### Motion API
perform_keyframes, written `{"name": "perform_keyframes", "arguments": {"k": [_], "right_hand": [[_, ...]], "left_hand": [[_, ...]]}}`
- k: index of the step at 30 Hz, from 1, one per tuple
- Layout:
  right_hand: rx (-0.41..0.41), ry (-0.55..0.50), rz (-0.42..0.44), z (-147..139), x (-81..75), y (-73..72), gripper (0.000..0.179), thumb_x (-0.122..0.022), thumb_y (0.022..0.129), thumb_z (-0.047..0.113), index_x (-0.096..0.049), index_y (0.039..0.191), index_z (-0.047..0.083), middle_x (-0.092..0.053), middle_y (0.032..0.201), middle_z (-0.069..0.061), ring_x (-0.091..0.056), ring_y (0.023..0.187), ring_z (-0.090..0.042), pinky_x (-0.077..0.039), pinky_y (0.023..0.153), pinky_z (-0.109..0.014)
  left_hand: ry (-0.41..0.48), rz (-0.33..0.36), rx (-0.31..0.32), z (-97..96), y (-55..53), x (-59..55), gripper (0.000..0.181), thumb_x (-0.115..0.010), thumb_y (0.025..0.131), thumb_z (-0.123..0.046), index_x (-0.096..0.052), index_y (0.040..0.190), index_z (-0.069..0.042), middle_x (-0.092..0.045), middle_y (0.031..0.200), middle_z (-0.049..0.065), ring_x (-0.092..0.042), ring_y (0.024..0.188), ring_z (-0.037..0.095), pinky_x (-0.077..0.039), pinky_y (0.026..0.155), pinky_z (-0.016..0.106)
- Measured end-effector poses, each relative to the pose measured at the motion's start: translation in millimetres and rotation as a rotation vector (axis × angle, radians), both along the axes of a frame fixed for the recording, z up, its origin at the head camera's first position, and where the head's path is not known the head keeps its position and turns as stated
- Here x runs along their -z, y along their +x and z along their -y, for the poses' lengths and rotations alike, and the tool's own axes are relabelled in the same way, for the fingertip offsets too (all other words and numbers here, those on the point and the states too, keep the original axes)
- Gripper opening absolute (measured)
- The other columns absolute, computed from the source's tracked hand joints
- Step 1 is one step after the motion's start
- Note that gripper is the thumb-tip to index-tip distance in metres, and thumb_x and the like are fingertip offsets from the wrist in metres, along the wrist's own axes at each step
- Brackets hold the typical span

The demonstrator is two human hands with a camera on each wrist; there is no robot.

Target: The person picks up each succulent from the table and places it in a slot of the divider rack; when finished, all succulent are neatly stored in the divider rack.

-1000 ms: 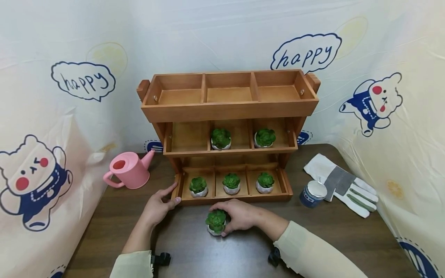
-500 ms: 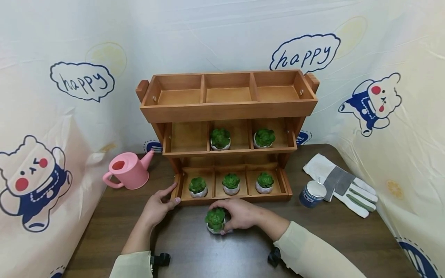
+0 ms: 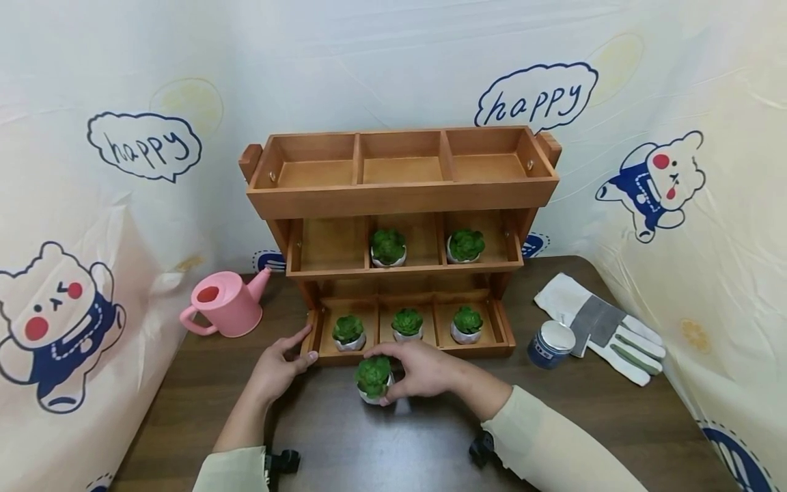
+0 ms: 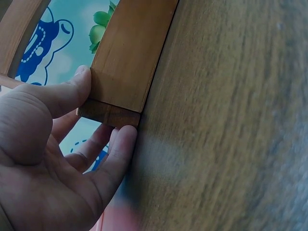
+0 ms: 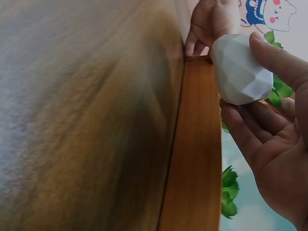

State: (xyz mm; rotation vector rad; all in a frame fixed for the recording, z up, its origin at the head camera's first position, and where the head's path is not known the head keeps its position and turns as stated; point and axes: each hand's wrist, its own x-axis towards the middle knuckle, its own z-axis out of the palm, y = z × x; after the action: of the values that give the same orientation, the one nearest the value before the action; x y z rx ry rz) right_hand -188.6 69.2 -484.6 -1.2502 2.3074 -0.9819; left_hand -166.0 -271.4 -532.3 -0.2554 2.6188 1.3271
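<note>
My right hand [image 3: 421, 369] holds a small potted succulent [image 3: 373, 376] in front of the wooden shelf's bottom tier. In the right wrist view its white faceted pot [image 5: 243, 70] is pinched between thumb and fingers. At the left, my left hand [image 3: 277, 365] grips the front left corner of the three-tier wooden shelf [image 3: 402, 198]. The left wrist view has the thumb [image 4: 72, 94] on the front board and fingertips against the side. One succulent stands in each bottom compartment. On the middle tier, the centre succulent [image 3: 388, 247] and right succulent [image 3: 465, 246] sit in their compartments.
A pink watering can [image 3: 227, 304] stands left of the shelf. To the right are a blue tin with a pale lid [image 3: 551, 344] and white-and-grey work gloves [image 3: 605, 328]. A printed cloth [image 3: 369, 61] hangs behind the dark wooden table [image 3: 344, 454].
My right hand has moved the potted succulent slightly left and up, nearer the shelf. The left hand keeps its grip on the corner.
</note>
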Motion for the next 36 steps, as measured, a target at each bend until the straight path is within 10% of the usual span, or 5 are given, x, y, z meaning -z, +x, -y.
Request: {"name": "perform_keyframes", "arguments": {"k": [28,36], "right_hand": [[0.038,-0.194,0.050,16.2,-36.7,-9.0,0.076,-0.093,0.079,0.025,-0.057,0.145,0.019,-0.067,0.128,0.001,-0.064,0.113,-0.007,-0.056,0.093,-0.034],[0.053,-0.213,-0.075,17.2,-49.2,-14.1,0.076,-0.092,0.080,0.037,-0.058,0.145,0.018,-0.070,0.121,0.007,-0.065,0.108,-0.007,-0.055,0.094,-0.039]], "left_hand": [[0.021,-0.016,-0.009,-0.9,-0.8,-0.3,0.071,-0.080,0.091,-0.043,-0.051,0.155,-0.033,-0.057,0.129,0.016,-0.055,0.099,0.029,-0.044,0.081,0.039],[0.018,-0.014,-0.002,-0.5,-0.8,0.8,0.071,-0.080,0.091,-0.044,-0.051,0.155,-0.033,-0.056,0.131,0.017,-0.056,0.098,0.029,-0.046,0.081,0.039]]}}
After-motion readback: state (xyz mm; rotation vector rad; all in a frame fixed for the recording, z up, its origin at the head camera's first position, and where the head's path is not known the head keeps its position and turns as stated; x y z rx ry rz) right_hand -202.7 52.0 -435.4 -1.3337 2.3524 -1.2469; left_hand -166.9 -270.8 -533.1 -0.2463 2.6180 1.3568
